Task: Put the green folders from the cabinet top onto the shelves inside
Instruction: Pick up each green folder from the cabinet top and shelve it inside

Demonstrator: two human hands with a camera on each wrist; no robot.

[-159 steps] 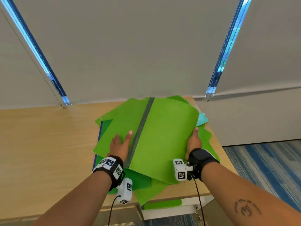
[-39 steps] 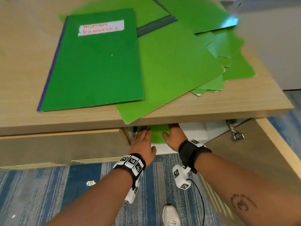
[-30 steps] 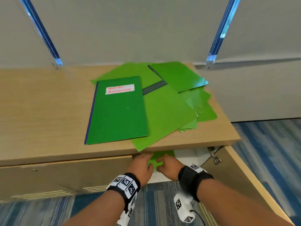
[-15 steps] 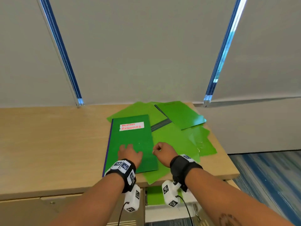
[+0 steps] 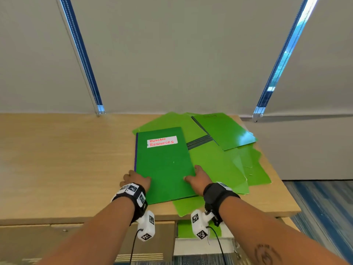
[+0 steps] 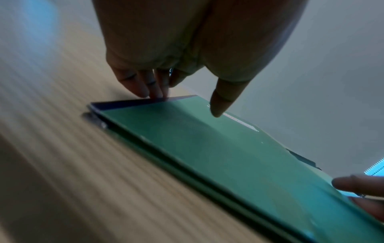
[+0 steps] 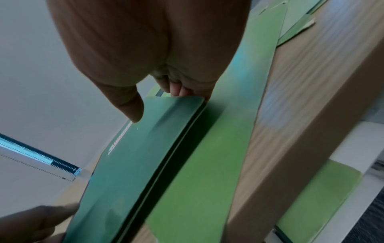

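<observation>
A dark green folder (image 5: 164,169) labelled "Human Resources" lies on top of several lighter green folders (image 5: 217,165) on the wooden cabinet top (image 5: 66,159). My left hand (image 5: 137,178) holds its blue spine edge, fingers (image 6: 153,93) at the edge and thumb (image 6: 218,108) over the cover. My right hand (image 5: 196,178) pinches the opposite edge, thumb (image 7: 133,113) on the cover and fingers (image 7: 176,88) under it. That edge of the dark green folder (image 7: 145,148) stands slightly raised off the light folder (image 7: 203,164) below. Another green folder (image 5: 183,230) lies on the white shelf (image 7: 336,212) inside the cabinet.
Grey roller blinds (image 5: 181,54) with bead chains hang right behind the cabinet. The light folders overhang the cabinet's front edge (image 5: 248,215). Blue striped carpet (image 5: 324,207) lies to the right, and a closed cabinet front (image 5: 57,241) is at lower left.
Both hands came up from the shelf inside, where they left a green folder, to the cabinet top. In the last half second they spread to the dark folder's two side edges.
</observation>
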